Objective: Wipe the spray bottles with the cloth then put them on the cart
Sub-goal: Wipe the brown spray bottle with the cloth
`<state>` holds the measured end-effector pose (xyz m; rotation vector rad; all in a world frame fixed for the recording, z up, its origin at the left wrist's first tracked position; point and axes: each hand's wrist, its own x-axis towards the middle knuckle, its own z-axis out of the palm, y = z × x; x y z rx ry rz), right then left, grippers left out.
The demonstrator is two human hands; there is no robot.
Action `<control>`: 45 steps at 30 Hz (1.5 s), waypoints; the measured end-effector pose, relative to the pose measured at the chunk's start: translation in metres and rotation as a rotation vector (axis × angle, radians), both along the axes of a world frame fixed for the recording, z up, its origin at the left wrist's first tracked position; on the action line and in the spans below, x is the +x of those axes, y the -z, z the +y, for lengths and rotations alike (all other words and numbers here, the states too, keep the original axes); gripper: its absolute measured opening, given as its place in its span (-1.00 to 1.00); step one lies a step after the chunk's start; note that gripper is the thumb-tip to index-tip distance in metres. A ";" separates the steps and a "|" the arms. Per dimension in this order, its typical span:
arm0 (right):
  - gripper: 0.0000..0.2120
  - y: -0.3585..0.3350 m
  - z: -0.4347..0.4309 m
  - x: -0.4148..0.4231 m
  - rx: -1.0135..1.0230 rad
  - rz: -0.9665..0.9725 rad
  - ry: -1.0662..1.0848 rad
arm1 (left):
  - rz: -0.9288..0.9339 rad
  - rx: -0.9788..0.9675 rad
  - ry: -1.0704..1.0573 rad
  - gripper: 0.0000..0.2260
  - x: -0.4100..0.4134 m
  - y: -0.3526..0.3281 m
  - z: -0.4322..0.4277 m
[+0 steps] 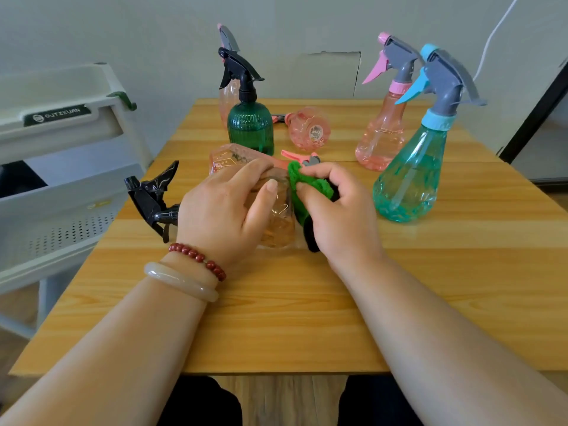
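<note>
My left hand (221,210) grips a clear orange spray bottle (278,222) with a black trigger head (150,198), held sideways just above the wooden table (276,318). My right hand (338,207) presses a green cloth (310,186) against the bottle's base end. Behind it lies a pink bottle (227,158) on its side. A dark green bottle (250,129) stands further back, with a tall pink bottle (226,93) behind it. Another pink bottle (309,129) lies flat mid-table. At the right stand a pink bottle (381,133) and a teal bottle (408,176).
A white cart (55,179) with tray shelves and a perforated side stands against the table's left edge. A grey wall runs behind the table. A white cable (495,35) hangs at the upper right. My dark trousers show below the table's near edge.
</note>
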<state>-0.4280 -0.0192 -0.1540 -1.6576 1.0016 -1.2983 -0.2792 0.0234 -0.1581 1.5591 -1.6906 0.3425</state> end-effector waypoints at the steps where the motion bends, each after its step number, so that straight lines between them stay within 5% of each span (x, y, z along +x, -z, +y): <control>1: -0.85 -0.002 0.002 0.000 -0.066 -0.005 0.002 | -0.005 -0.004 0.005 -0.56 0.000 0.000 0.000; 7: -0.91 0.004 -0.009 -0.001 0.033 0.301 0.035 | 0.000 0.026 -0.008 -0.55 -0.003 0.000 0.000; 12: -0.80 -0.005 0.000 -0.001 -0.018 -0.087 0.032 | -0.027 0.050 0.002 -0.54 -0.010 -0.001 0.001; 17: -0.86 0.005 -0.009 -0.002 0.038 0.377 0.053 | -0.084 0.013 -0.004 -0.60 -0.013 -0.006 0.001; 23: -0.84 -0.005 0.003 -0.001 -0.144 -0.039 0.053 | 0.023 0.011 -0.009 -0.63 -0.021 -0.008 -0.002; 28: -0.91 0.005 -0.011 -0.001 0.112 0.346 0.055 | -0.006 0.052 -0.034 -0.55 -0.019 -0.007 -0.003; 32: -0.89 -0.003 -0.002 -0.001 0.025 -0.012 0.067 | 0.004 0.057 -0.046 -0.55 -0.019 -0.006 -0.002; 38: -0.91 0.003 -0.012 -0.002 0.141 0.366 0.057 | 0.009 0.017 -0.032 -0.60 -0.021 -0.006 -0.003; 42: -0.90 -0.005 -0.001 -0.001 0.006 -0.060 0.060 | 0.006 0.023 -0.049 -0.56 -0.020 -0.005 -0.002; 45: -0.93 -0.001 -0.002 -0.001 0.045 0.050 0.049 | 0.010 0.026 -0.054 -0.56 -0.020 -0.006 -0.003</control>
